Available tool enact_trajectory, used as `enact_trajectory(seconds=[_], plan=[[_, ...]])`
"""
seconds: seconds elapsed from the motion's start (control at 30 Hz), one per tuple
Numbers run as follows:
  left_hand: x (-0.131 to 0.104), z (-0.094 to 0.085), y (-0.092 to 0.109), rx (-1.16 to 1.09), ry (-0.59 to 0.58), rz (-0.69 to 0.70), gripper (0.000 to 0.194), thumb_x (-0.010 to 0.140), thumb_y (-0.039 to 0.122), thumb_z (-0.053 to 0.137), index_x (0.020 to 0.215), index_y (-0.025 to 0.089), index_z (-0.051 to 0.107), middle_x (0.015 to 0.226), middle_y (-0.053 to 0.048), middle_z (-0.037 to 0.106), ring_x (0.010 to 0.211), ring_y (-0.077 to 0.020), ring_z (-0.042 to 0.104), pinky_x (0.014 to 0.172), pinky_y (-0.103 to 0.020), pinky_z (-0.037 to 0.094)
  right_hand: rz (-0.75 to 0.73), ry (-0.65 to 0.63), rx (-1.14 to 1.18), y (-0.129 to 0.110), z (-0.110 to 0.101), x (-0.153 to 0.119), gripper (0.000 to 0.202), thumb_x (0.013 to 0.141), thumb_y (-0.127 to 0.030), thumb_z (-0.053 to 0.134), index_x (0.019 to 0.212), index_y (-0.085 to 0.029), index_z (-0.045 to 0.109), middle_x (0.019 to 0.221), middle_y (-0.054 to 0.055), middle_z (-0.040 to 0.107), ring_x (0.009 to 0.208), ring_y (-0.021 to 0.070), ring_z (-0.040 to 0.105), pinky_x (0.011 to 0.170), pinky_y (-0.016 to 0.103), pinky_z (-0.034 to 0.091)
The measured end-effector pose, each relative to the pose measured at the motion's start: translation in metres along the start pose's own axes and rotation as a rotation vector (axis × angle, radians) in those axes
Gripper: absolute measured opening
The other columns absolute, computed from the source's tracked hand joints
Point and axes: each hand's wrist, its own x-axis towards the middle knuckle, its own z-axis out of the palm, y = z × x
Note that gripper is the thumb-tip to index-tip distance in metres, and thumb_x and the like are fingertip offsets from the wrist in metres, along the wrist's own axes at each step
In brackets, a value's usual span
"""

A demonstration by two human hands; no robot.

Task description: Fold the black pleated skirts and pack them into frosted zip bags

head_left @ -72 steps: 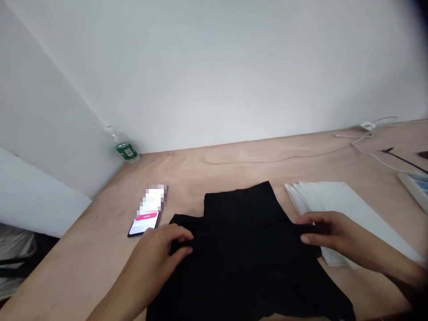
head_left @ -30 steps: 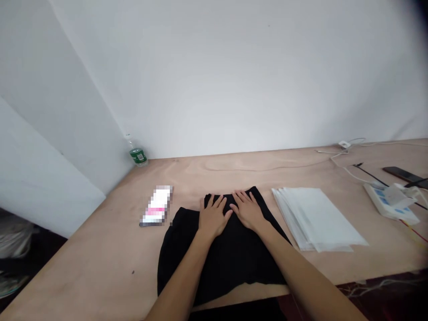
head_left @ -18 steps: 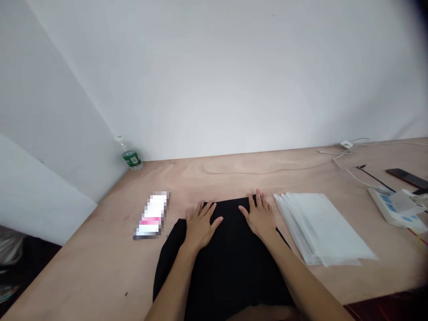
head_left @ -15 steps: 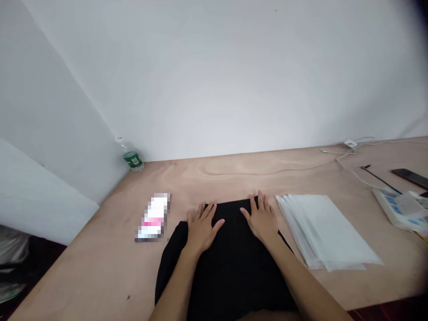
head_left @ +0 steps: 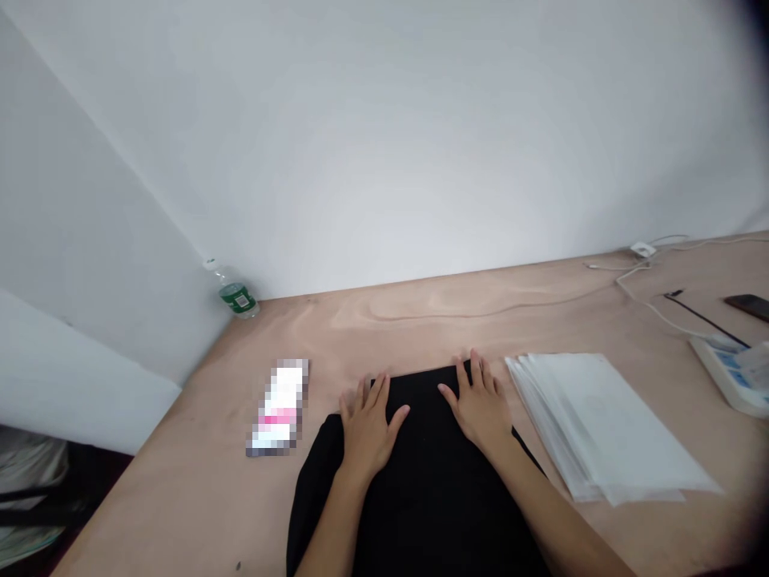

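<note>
A black cloth (head_left: 438, 481) lies spread on the wooden table (head_left: 204, 489), its far edge nearly straight and its near end cut off by the frame. My left hand (head_left: 369, 429) rests flat on the cloth's far left corner, fingers apart and thumb out to the right. On the far right corner lies my right hand (head_left: 481, 405), also flat, with spread fingers and the thumb pointing left. Neither hand grips anything. Between the two hands the cloth looks smooth.
Right of the cloth is a stack of translucent white bags (head_left: 618, 425). A phone with a blurred screen (head_left: 279, 409) lies to the left. A bottle (head_left: 237, 296) stands in the back corner. Cables, a power strip (head_left: 730, 373) and a dark phone (head_left: 750, 304) are at the right.
The camera view has shifted slightly, so the table items appear a little lower or farther right. Both hands remain flat on the same corners of the cloth.
</note>
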Motion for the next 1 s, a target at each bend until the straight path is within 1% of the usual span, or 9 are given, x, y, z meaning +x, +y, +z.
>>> enact_trajectory(seconds=[0.13, 0.23, 0.33, 0.43, 0.5, 0.6, 0.77, 0.87, 1.0], plan=[[0.0, 0.0, 0.002, -0.03, 0.007, -0.004, 0.059, 0.088, 0.054, 0.026, 0.139, 0.025, 0.026, 0.147, -0.003, 0.026, 0.136, -0.0312, 0.013, 0.104, -0.06, 0.007, 0.049, -0.001, 0.08, -0.004, -0.009, 0.002, 0.06, 0.087, -0.051, 0.035, 0.139, -0.02, 0.029, 0.149, 0.012, 0.017, 0.133, 0.033, 0.019, 0.1, 0.047, 0.024], [-0.001, -0.002, 0.003, -0.074, 0.022, -0.017, 0.056, 0.088, 0.052, 0.03, 0.137, 0.026, 0.029, 0.146, -0.003, 0.029, 0.135, -0.0298, 0.017, 0.105, -0.057, 0.009, 0.196, 0.005, 0.143, -0.001, -0.019, 0.008, 0.06, 0.089, -0.047, 0.031, 0.138, -0.012, 0.027, 0.141, 0.02, 0.03, 0.126, 0.0344, 0.032, 0.095, 0.046, 0.03], [0.0, -0.007, 0.004, -0.12, 0.079, -0.11, 0.056, 0.09, 0.049, 0.028, 0.138, 0.02, 0.026, 0.144, -0.009, 0.032, 0.131, -0.0275, 0.028, 0.105, -0.047, 0.02, 0.282, -0.038, 0.168, 0.009, -0.025, 0.015, 0.059, 0.088, -0.046, 0.032, 0.123, 0.0, 0.042, 0.119, 0.028, 0.05, 0.113, 0.0363, 0.047, 0.087, 0.044, 0.037], [0.003, -0.012, 0.004, -0.154, 0.131, -0.26, 0.057, 0.091, 0.047, 0.025, 0.133, 0.009, 0.031, 0.13, -0.018, 0.046, 0.121, -0.0279, 0.042, 0.098, -0.04, 0.032, 0.296, -0.135, 0.228, 0.02, -0.026, 0.02, 0.056, 0.083, -0.052, 0.039, 0.105, -0.003, 0.056, 0.098, 0.025, 0.061, 0.094, 0.035, 0.058, 0.076, 0.042, 0.043], [0.005, -0.013, 0.005, -0.177, 0.122, -0.336, 0.055, 0.09, 0.047, 0.03, 0.127, 0.008, 0.039, 0.118, -0.018, 0.053, 0.113, -0.0287, 0.049, 0.093, -0.039, 0.036, 0.294, -0.185, 0.275, 0.026, -0.025, 0.021, 0.055, 0.08, -0.055, 0.043, 0.099, -0.006, 0.059, 0.093, 0.023, 0.064, 0.089, 0.0344, 0.061, 0.072, 0.041, 0.044], [0.01, -0.014, 0.005, -0.221, 0.054, -0.409, 0.052, 0.085, 0.05, 0.042, 0.116, 0.009, 0.05, 0.111, -0.016, 0.056, 0.101, -0.0277, 0.056, 0.084, -0.039, 0.043, 0.256, -0.223, 0.359, 0.033, -0.024, 0.022, 0.048, 0.074, -0.052, 0.052, 0.097, -0.011, 0.061, 0.097, 0.02, 0.063, 0.094, 0.0322, 0.059, 0.075, 0.038, 0.044], [0.022, -0.014, 0.002, -0.302, -0.051, -0.492, 0.032, 0.086, 0.033, 0.053, 0.113, 0.016, 0.052, 0.113, -0.008, 0.055, 0.096, -0.0199, 0.057, 0.08, -0.041, 0.048, 0.253, -0.237, 0.528, 0.043, -0.024, 0.021, 0.051, 0.065, -0.044, 0.063, 0.106, -0.014, 0.056, 0.102, 0.016, 0.063, 0.096, 0.0312, 0.058, 0.076, 0.039, 0.044], [0.026, -0.011, -0.001, -0.396, -0.074, -0.481, 0.032, 0.086, 0.031, 0.053, 0.114, 0.016, 0.051, 0.114, -0.008, 0.055, 0.096, -0.0199, 0.057, 0.079, -0.041, 0.049, 0.266, -0.263, 0.669, 0.045, -0.022, 0.021, 0.051, 0.06, -0.04, 0.068, 0.102, -0.014, 0.058, 0.099, 0.015, 0.064, 0.093, 0.0313, 0.06, 0.074, 0.039, 0.045], [0.024, -0.005, -0.003, -0.572, -0.028, -0.397, 0.032, 0.086, 0.031, 0.053, 0.114, 0.016, 0.051, 0.115, -0.008, 0.055, 0.096, -0.0199, 0.057, 0.079, -0.041, 0.049, 0.218, -0.334, 0.903, 0.042, -0.023, 0.017, 0.033, 0.061, -0.032, 0.068, 0.09, -0.017, 0.064, 0.085, 0.008, 0.069, 0.083, 0.0269, 0.063, 0.071, 0.036, 0.048]])
